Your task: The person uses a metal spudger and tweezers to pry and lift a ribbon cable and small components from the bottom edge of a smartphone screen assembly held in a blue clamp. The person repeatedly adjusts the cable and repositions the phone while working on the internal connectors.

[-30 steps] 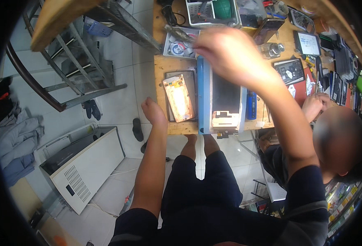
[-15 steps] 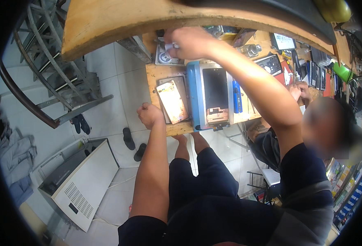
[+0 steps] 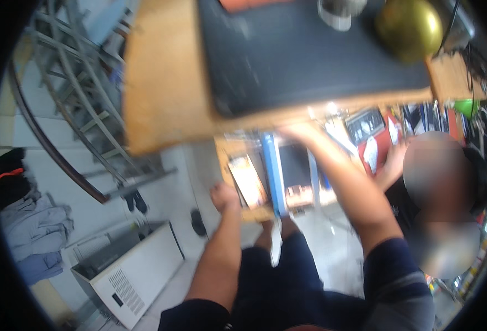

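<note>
My left hand is curled closed beside the left edge of the low wooden table; whatever it holds, if anything, is hidden. Close to it lies a bright, pale phone-shaped panel. To the right of the panel stands a blue-sided device with a dark rectangular screen on top. My right hand reaches past the device's far end, its fingers hidden by the upper shelf and blur. A narrow white strip hangs at the device's near end.
Overhead juts a wooden shelf with a black mat and a gold round object. Another person sits at the right, an arm at a red mat. A metal stair frame and white cabinet stand left.
The view has shifted, so the shelf covers more of the table. My right hand has moved rightward from the table's far left corner to the device's far end. The white strip now shows.
</note>
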Tool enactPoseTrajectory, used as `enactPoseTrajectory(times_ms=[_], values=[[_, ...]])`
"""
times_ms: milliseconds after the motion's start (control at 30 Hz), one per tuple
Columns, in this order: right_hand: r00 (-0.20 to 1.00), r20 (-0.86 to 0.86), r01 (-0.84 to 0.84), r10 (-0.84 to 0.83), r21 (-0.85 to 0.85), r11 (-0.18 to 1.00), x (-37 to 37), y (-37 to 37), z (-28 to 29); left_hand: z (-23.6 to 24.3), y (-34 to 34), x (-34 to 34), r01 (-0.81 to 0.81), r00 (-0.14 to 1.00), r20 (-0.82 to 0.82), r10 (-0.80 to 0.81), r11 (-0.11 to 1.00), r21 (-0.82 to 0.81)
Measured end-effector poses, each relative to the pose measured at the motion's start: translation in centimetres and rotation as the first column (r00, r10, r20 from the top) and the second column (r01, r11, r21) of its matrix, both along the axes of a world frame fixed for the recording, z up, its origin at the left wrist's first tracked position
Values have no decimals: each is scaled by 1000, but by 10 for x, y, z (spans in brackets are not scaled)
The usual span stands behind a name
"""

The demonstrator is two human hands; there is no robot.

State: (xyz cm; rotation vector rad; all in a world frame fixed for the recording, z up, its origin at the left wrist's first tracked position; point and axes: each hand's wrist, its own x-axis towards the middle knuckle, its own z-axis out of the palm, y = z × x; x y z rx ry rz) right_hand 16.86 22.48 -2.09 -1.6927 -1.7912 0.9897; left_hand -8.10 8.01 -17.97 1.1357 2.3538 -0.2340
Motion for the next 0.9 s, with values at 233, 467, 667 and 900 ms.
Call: enactPoseTrajectory(times_ms=[233,467,667,900], values=[[991,72,-117,110,107,987,-24,13,0,17,11,18,-593,803,160,574,795,128],[998,17,-67,66,52,996,-22,5,23,31,11,20,-609,787,207,581,785,111],[996,-90,1,-2,-19,1000,-15,1,31,30,11,21,-588,804,170,569,805,84],[980,-191,52,-62,-61,997,-16,-5,48,22,7,20,-588,799,215,562,804,83]])
